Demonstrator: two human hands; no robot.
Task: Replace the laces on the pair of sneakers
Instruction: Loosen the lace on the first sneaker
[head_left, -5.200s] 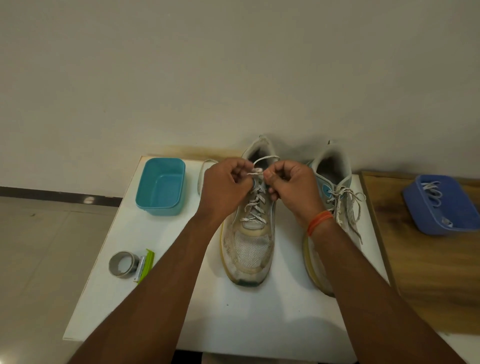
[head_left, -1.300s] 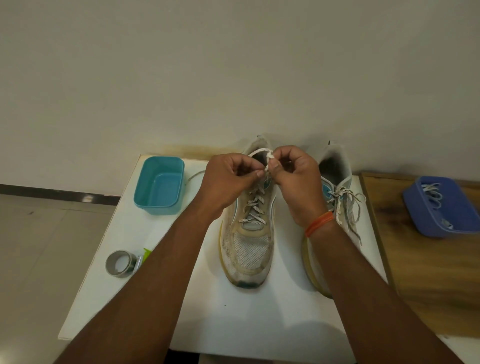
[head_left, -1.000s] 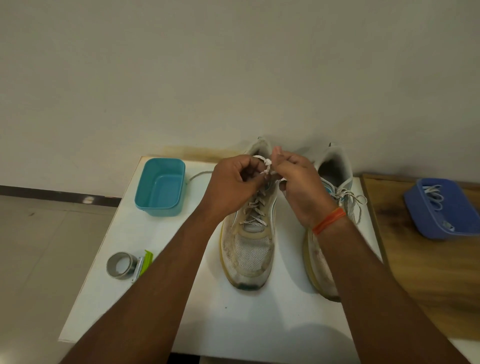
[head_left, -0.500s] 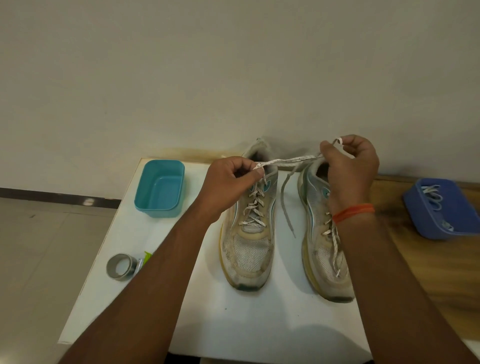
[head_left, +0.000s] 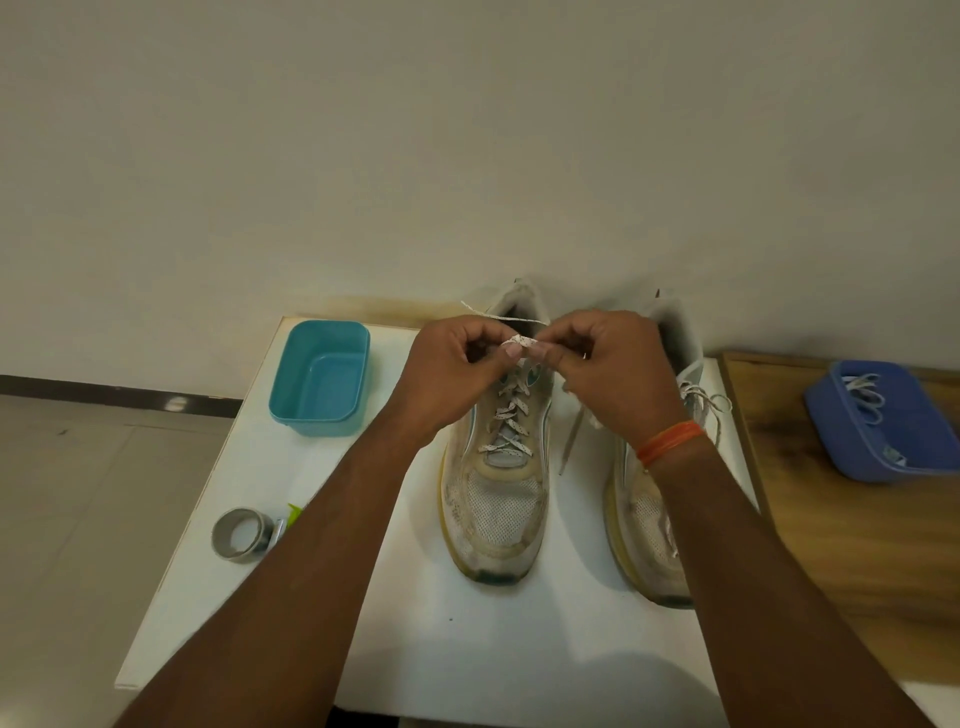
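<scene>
Two worn white sneakers stand side by side on the white table (head_left: 291, 597), toes toward me. The left sneaker (head_left: 498, 499) is laced up its front. Above its collar my left hand (head_left: 457, 369) and my right hand (head_left: 608, 374) meet and both pinch the white lace (head_left: 522, 340) of that shoe between fingertips. One lace end sticks up behind my left hand; another strand hangs down between the shoes. The right sneaker (head_left: 649, 525) is partly hidden by my right forearm, its lace loose.
A teal tub (head_left: 319, 379) sits at the table's back left. A grey tape roll (head_left: 241, 535) and a green tool lie near the left edge. On the wooden surface (head_left: 852, 545) to the right, a blue tray (head_left: 883, 421) holds white laces.
Half a second ago my right hand held the lace stretched out over the right sneaker. It has come back left and now meets my left hand above the left sneaker's collar.
</scene>
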